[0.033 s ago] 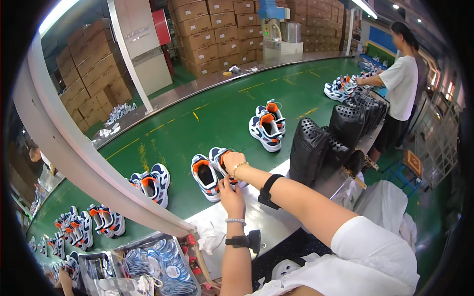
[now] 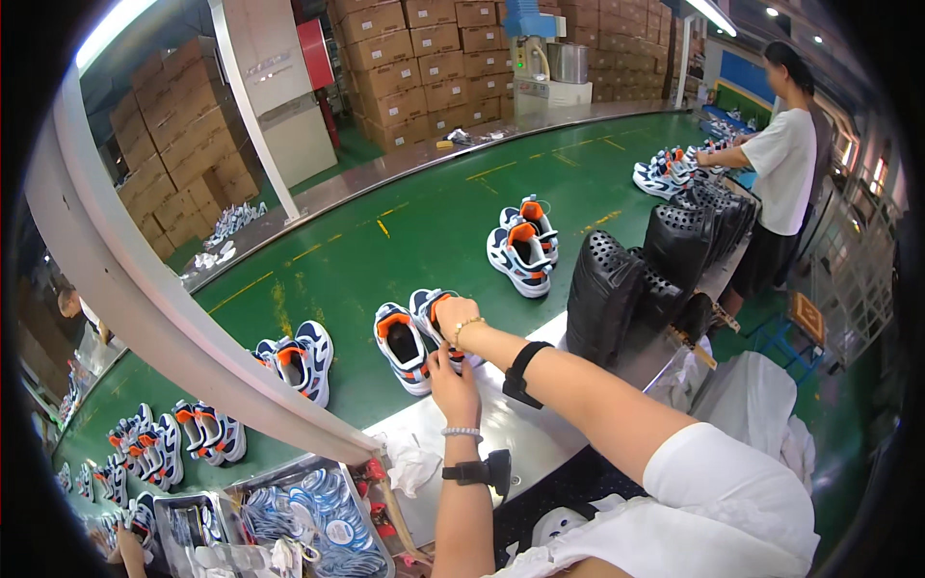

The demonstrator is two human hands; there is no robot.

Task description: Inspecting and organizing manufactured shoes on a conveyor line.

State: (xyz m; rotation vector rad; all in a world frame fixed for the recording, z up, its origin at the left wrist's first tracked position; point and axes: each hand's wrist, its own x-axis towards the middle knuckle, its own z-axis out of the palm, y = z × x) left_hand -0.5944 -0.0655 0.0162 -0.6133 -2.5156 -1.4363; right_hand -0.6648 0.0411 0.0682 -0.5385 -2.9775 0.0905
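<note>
A pair of sneakers in white, navy and orange stands on the green conveyor belt right in front of me. My right hand (image 2: 457, 316) reaches over the opening of the right sneaker (image 2: 423, 302), with its fingers bent and partly hidden in or behind the shoe. Just below it, my left hand (image 2: 453, 387) has its fingertips closed at the heel side of that same shoe. Beside them the left sneaker (image 2: 401, 347) sits untouched, its dark insole showing. Farther off to the right rests another sneaker pair (image 2: 521, 252).
Black perforated shoe-shaped forms (image 2: 599, 294) stand at the belt's right edge. At lower left, a metal tray (image 2: 337, 525) holds blue-white pieces, near a white post (image 2: 183, 318). More sneakers (image 2: 301, 361) line the belt leftward. A co-worker (image 2: 785, 159) handles shoes at the far right.
</note>
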